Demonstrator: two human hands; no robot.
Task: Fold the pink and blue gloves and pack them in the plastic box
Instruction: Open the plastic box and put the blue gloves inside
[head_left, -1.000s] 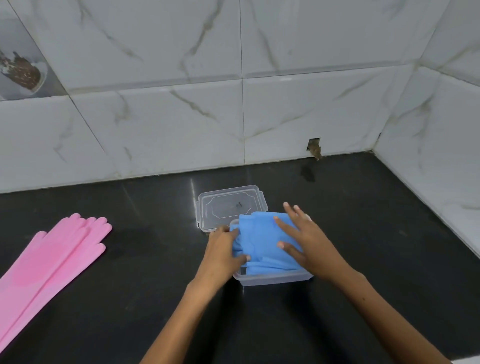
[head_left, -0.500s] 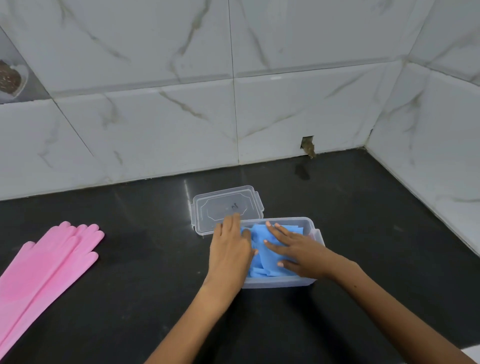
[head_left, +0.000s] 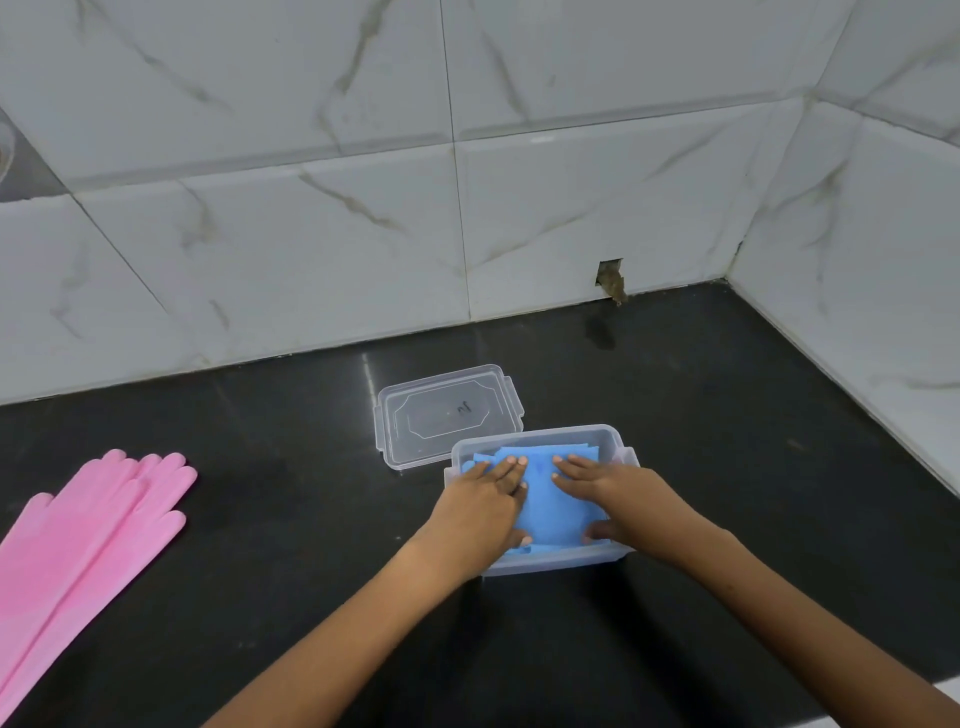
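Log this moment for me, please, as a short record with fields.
surface: black counter
box: clear plastic box, open
lid: lid, flat on the counter behind the box
blue gloves: blue gloves, folded, inside the box
left hand: left hand, flat on the blue gloves
right hand: right hand, flat on the blue gloves
pink gloves: pink gloves, unfolded, far left

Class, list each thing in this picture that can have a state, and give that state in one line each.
plastic box: open, holds the blue gloves.
blue gloves: folded, inside the box.
lid: off, lying behind the box.
pink gloves: unfolded, flat on the counter.
left hand: flat, pressing the blue gloves.
right hand: flat, pressing too.
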